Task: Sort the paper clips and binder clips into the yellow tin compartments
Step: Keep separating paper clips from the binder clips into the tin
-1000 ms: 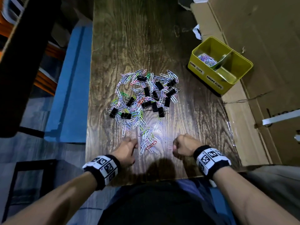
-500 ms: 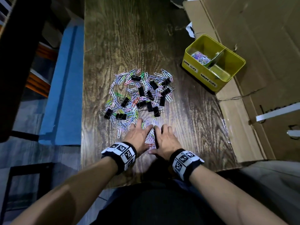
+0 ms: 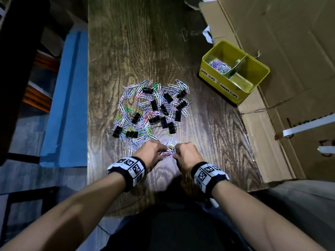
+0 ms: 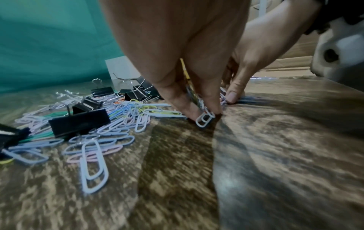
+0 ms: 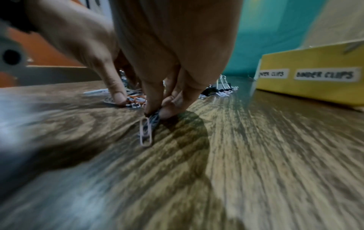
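Note:
A heap of coloured paper clips (image 3: pixel 145 105) mixed with black binder clips (image 3: pixel 164 122) lies mid-table. At its near edge my left hand (image 3: pixel 154 151) and right hand (image 3: pixel 184 153) face each other, fingers curled down onto a small bunch of paper clips (image 3: pixel 169 151). My left hand (image 4: pixel 202 115) pinches white clips against the wood. My right hand (image 5: pixel 155 113) pinches clips too, a pink one (image 5: pixel 145 132) sticking out. The yellow tin (image 3: pixel 217 80) stands far right; its "paper clips" compartment holds several paper clips (image 3: pixel 219 65), and no clips show in the "binder clips" one.
The wooden table (image 3: pixel 137 42) has cardboard sheets (image 3: pixel 290 51) along its right side, under the tin. A blue panel (image 3: pixel 68 98) runs along the left edge. The tin (image 5: pixel 315 74) sits right of my right hand, with bare wood between.
Both hands moved from fists apart at the table's near edge, to flat on the heap's near end, and now curl together, gathering a bunch of paper clips between them.

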